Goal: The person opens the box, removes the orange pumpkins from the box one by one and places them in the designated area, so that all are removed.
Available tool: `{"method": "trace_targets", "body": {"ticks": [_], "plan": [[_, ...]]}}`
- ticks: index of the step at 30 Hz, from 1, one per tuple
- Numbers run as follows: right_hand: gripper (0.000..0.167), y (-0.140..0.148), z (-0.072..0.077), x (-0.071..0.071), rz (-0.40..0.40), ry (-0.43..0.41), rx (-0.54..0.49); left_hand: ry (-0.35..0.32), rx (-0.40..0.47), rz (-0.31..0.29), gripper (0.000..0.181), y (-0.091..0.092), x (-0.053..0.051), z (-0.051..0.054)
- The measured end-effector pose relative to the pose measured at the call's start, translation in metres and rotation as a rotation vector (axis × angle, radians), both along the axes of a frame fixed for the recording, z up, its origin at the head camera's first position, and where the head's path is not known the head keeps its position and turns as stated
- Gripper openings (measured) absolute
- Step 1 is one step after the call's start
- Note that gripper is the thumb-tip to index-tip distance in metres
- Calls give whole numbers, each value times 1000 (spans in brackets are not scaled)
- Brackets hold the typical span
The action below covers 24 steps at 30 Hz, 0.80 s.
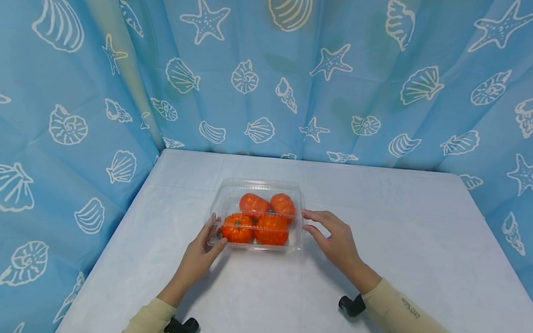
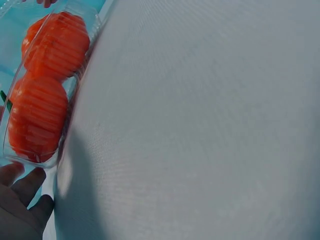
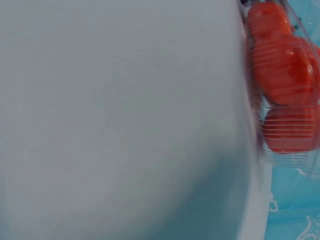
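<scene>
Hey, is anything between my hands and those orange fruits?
Yes, the clear plastic box. Its side walls stand between the orange fruits inside and your hands: the left hand at its left side, the right hand at its right. Nothing else visible is in the way.

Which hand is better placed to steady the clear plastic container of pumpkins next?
Probably the left hand: its thumb and fingers spread around the near left corner of the container, whereas the right hand has only fingertips at the right side.
</scene>
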State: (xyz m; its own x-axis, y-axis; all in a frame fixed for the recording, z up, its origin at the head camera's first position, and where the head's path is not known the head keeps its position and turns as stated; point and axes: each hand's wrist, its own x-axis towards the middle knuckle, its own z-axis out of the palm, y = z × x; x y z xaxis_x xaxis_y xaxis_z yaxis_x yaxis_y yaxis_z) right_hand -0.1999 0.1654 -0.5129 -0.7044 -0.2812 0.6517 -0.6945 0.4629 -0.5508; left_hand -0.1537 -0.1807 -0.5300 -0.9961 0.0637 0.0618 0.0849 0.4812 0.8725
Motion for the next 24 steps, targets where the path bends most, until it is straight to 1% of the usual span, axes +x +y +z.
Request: {"method": "trace_targets", "body": {"ticks": [4, 8, 15, 19, 22, 24], "plan": [[48, 0, 7, -4, -13, -6, -17, 7, 1, -6, 78, -1, 1, -1], [48, -1, 15, -10, -22, 5, -39, 19, -9, -12, 78, -2, 3, -1], [47, -6, 28, -19, -76, -10, -38, 45, -2, -17, 77, -2, 3, -1], [44, -9, 34, -24, -90, -11, -49, 55, 2, -13, 77, -2, 3, -3], [44, -10, 39, -29, -102, 24, -45, 53, 7, -11, 78, -3, 3, -4], [45, -11, 43, -34, -118, 64, -37, 51, 7, -12, 78, -3, 3, -4]]}}
